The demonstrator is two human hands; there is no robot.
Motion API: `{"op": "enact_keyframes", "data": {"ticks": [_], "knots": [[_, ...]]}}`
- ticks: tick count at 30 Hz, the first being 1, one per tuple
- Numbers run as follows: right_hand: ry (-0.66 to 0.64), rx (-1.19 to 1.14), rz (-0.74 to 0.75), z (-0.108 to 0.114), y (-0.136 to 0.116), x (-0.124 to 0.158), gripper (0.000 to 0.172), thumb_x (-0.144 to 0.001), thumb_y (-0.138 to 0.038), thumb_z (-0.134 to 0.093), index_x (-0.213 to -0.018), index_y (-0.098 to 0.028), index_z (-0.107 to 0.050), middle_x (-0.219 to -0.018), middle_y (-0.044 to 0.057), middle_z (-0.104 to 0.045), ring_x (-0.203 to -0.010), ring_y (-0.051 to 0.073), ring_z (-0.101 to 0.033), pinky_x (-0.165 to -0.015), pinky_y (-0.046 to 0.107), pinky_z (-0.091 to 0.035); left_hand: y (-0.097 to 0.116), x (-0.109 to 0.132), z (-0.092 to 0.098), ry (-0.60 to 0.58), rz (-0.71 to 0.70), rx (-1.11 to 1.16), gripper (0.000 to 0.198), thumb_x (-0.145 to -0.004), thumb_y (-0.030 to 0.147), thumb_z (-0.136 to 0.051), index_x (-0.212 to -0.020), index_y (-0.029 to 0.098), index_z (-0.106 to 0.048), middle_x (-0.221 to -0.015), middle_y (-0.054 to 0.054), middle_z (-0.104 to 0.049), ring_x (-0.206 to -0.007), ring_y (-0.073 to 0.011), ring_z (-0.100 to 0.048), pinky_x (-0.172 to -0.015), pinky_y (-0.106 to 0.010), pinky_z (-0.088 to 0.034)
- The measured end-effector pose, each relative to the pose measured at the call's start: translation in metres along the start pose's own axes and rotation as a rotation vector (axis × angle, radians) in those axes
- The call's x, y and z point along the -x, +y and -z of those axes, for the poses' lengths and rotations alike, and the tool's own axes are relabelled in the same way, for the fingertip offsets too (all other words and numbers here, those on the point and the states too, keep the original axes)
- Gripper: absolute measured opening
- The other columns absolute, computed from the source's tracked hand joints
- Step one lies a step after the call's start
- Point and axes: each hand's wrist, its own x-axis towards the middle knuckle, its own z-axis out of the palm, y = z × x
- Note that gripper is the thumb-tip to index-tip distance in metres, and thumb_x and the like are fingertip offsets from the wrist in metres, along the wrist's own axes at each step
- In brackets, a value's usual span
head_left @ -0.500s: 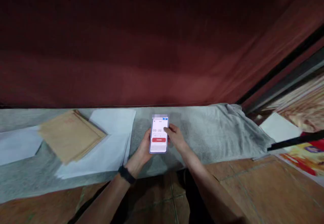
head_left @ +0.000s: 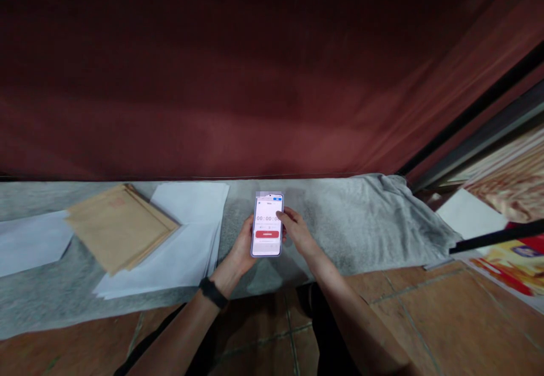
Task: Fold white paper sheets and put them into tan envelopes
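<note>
A smartphone (head_left: 266,240) is held upright above the grey cloth, its lit screen showing a timer of zeros and a red button. My left hand (head_left: 243,248) is closed round its left side and lower edge. On the right edge, my right hand (head_left: 297,231) grips the phone too, its thumb over the screen beside the digits and its other fingers partly hidden behind. Left of the hands, a stack of brown envelopes (head_left: 121,229) lies on white paper sheets (head_left: 195,246). A dark band (head_left: 212,293) circles my left wrist.
Grey cloth (head_left: 361,223) covers the long surface before me, rumpled at its right end. Behind it rises a dark red fabric wall (head_left: 255,110). Another white sheet (head_left: 29,243) lies far left. A black bar (head_left: 497,236) and a colourful printed panel (head_left: 510,260) stand at right, over tiled floor (head_left: 459,313).
My right thumb has shifted slightly to the right and up on the phone's screen. The phone and my left hand stay almost still.
</note>
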Motion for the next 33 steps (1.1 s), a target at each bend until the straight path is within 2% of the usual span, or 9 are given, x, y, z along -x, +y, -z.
{"op": "enact_keyframes", "data": {"ticks": [6,10,13,17,20,26,29,31,33], "knots": [[-0.006,-0.024,-0.008,0.002,0.000,0.001,0.036,-0.078,-0.055,-0.071,-0.090,-0.021,-0.066,-0.063,-0.004,-0.063,-0.048,0.011,-0.048,-0.041,0.023,-0.034,-0.003,-0.001,0.001,-0.015,-0.026,-0.004,0.048,-0.100,0.042,-0.049,-0.130,0.008,-0.066,-0.099,-0.013,-0.081,-0.088,-0.0268,-0.078,-0.085,-0.042,-0.063],[0.012,-0.016,-0.009,0.003,0.000,0.003,0.036,-0.080,-0.057,-0.067,-0.083,-0.022,-0.066,-0.062,-0.004,-0.059,-0.049,0.011,-0.046,-0.042,0.023,-0.032,-0.004,-0.001,-0.001,-0.004,-0.050,0.000,0.047,-0.100,0.042,-0.049,-0.128,0.009,-0.067,-0.100,-0.013,-0.081,-0.088,-0.0266,-0.078,-0.084,-0.042,-0.063],[-0.026,-0.032,-0.002,0.006,0.000,0.006,0.036,-0.084,-0.058,-0.061,-0.076,-0.022,-0.063,-0.059,-0.004,-0.056,-0.050,0.012,-0.046,-0.046,0.024,-0.034,-0.004,-0.001,-0.004,0.001,-0.059,0.005,0.046,-0.099,0.043,-0.050,-0.126,0.009,-0.068,-0.100,-0.012,-0.081,-0.086,-0.0259,-0.078,-0.082,-0.041,-0.064],[-0.063,-0.019,-0.002,0.011,0.004,0.009,0.042,-0.086,-0.060,-0.056,-0.068,-0.023,-0.061,-0.056,-0.003,-0.055,-0.053,0.013,-0.046,-0.052,0.026,-0.035,-0.006,-0.001,-0.006,0.050,-0.079,-0.019,0.045,-0.100,0.044,-0.048,-0.119,0.010,-0.070,-0.093,-0.010,-0.081,-0.078,-0.0237,-0.077,-0.078,-0.039,-0.064],[-0.061,-0.007,-0.003,0.013,0.007,0.009,0.040,-0.083,-0.061,-0.061,-0.071,-0.022,-0.064,-0.060,-0.003,-0.059,-0.055,0.013,-0.046,-0.054,0.027,-0.034,-0.010,-0.002,-0.007,0.119,-0.125,-0.091,0.042,-0.101,0.044,-0.047,-0.114,0.012,-0.071,-0.088,-0.008,-0.080,-0.073,-0.0219,-0.076,-0.074,-0.036,-0.063],[0.011,-0.148,0.027,0.016,0.014,0.008,0.039,-0.075,-0.060,-0.074,-0.078,-0.022,-0.069,-0.077,0.001,-0.072,-0.072,0.018,-0.061,-0.069,0.030,-0.045,-0.020,-0.009,-0.006,0.224,-0.158,-0.184,0.043,-0.105,0.045,-0.044,-0.120,0.014,-0.069,-0.097,-0.007,-0.080,-0.084,-0.0216,-0.077,-0.080,-0.034,-0.061],[0.036,-0.259,-0.029,0.021,0.017,0.006,0.039,-0.071,-0.060,-0.078,-0.080,-0.023,-0.069,-0.076,0.003,-0.074,-0.079,0.024,-0.068,-0.071,0.034,-0.051,-0.023,-0.010,-0.003,0.160,-0.132,-0.207,0.050,-0.105,0.053,-0.041,-0.130,0.016,-0.065,-0.105,-0.010,-0.079,-0.093,-0.0233,-0.076,-0.086,-0.036,-0.059],[0.066,-0.295,-0.047,0.028,0.016,0.002,0.037,-0.070,-0.059,-0.079,-0.078,-0.024,-0.068,-0.075,0.006,-0.074,-0.082,0.028,-0.070,-0.069,0.038,-0.054,-0.021,-0.009,0.001,0.095,-0.130,-0.235,0.054,-0.102,0.057,-0.047,-0.137,0.018,-0.059,-0.106,-0.011,-0.078,-0.092,-0.0233,-0.075,-0.084,-0.037,-0.059],[0.109,-0.294,-0.048,0.041,0.013,-0.003,0.033,-0.072,-0.056,-0.078,-0.076,-0.026,-0.066,-0.077,0.008,-0.075,-0.083,0.030,-0.072,-0.068,0.040,-0.056,-0.016,-0.008,0.007,0.107,-0.168,-0.344,0.057,-0.096,0.058,-0.058,-0.138,0.019,-0.057,-0.101,-0.010,-0.077,-0.086,-0.0219,-0.075,-0.080,-0.034,-0.058]]}}
